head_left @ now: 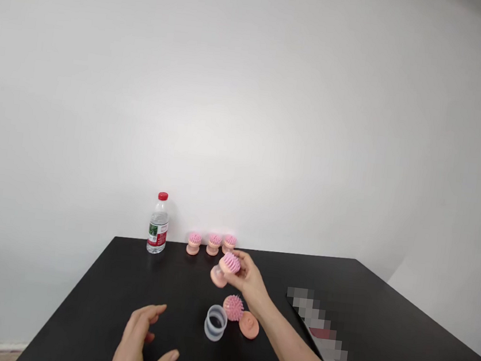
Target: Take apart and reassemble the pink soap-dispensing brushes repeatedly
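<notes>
Scalp massager (226, 264) clasped in right hand (249, 279)

Fingers of the right hand wrap the tilted, pink-bristled massager above the black tabletop (76, 324). Left hand (138, 337) hangs open and empty, near a clear plastic cup (215, 322). Beside the cup, a spiky pink massager head (233, 308) touches a peach base (249, 325). Three upright massagers (213, 244) stand along the far edge, right of a water bottle (159, 224).
</notes>
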The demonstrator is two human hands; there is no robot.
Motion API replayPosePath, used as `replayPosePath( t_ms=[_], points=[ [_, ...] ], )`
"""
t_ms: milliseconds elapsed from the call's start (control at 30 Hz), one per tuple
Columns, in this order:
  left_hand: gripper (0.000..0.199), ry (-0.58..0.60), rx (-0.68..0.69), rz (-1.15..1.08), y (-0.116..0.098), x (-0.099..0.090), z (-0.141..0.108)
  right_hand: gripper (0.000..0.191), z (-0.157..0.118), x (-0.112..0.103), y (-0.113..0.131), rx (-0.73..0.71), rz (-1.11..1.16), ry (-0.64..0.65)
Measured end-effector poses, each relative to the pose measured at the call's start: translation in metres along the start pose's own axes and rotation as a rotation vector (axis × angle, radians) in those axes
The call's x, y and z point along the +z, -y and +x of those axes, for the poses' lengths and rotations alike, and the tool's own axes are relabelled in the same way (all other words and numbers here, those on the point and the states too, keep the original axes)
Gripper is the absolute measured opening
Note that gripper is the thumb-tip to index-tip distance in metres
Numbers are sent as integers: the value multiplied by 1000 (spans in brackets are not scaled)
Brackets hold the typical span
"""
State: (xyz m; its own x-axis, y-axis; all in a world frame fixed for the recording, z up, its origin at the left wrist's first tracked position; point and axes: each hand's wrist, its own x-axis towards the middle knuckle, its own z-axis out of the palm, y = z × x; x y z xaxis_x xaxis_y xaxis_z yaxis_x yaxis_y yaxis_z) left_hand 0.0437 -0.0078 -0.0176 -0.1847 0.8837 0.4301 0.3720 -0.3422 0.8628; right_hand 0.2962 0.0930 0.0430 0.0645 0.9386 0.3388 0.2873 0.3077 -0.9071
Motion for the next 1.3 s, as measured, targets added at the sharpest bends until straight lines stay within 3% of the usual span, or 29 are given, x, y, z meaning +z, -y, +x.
replayPosePath(
  t_ms=[100,200,300,433,533,667,800,933,1133,1233,1300],
  points=[
    [53,120,25,-42,-10,-6,-1,58,-53,31,26,38,178,208],
    [59,291,-17,-139,-21,-13,-1,66,-89,56,42,122,389,382],
    [47,349,-91,-170,-32,-20,0,68,-105,72,48,148,431,402],
    [30,311,-131,-56,-42,-28,3,69,-111,82,44,140,426,391],
    [23,290,-78,20,-42,-29,1,71,-117,84,35,112,381,355],
    [19,301,112,128,-36,-24,-5,70,-123,80,27,78,301,328],
    [10,264,216,148,-30,-15,-11,54,-125,72,29,52,146,330],
    [14,207,167,184,-27,-11,-13,45,-125,65,36,-15,2,329],
    [27,372,8,152,-35,-17,-8,44,-125,52,44,-309,-17,491],
    [28,377,-37,108,-38,-18,-9,60,-125,49,39,-252,-38,510],
    [28,363,-35,117,-37,-17,-11,84,-125,51,32,-127,-57,455]
  ],
)
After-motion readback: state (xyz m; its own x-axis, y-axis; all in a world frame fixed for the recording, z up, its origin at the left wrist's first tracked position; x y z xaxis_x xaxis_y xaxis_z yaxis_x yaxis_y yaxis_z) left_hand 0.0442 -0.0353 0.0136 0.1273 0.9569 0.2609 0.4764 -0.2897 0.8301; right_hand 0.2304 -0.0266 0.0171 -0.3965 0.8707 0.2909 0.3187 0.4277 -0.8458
